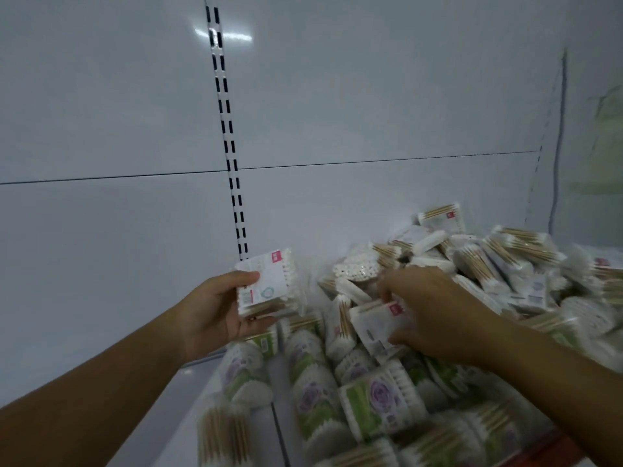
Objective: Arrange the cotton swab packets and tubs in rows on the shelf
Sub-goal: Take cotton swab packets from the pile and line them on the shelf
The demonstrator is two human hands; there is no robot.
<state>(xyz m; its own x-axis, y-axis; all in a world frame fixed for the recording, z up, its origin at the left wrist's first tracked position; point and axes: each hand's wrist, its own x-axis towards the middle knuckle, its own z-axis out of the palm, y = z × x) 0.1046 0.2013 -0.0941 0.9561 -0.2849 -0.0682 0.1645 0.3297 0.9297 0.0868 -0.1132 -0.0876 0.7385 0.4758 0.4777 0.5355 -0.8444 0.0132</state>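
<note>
Right now the left hand [219,308] grips a small stack of packets [269,281], thumb across the top edge and fingers curled beneath. Each clear packet in that stack holds white-tipped cotton swabs and carries a white label with a pink square at one corner. The stack is lifted clear of the goods below it.

Just right of that grip, the right hand [435,308] reaches palm down onto the heap [505,261]. It pinches a flat packet [374,323] between thumb and curled fingers. This packet shows wooden sticks along its upper edge and the same pink mark, and it still lies among the others.

Beyond the right hand's fingers the heap is a loose jumble of clear packets, some showing bundles of wooden sticks, some only white tips. A round pack [357,267] just past the fingertips faces the camera end-on, showing a disc of white cotton heads.

Below both grips, nearer the person, green-labelled tubs [377,399] with a purple rose print lie on their sides, touching one another; white swab heads show through their clear ends.

Everything rests on the shelf [194,382]. Behind the left hand rises the white back panel [118,129] with a slotted upright [229,153].
</note>
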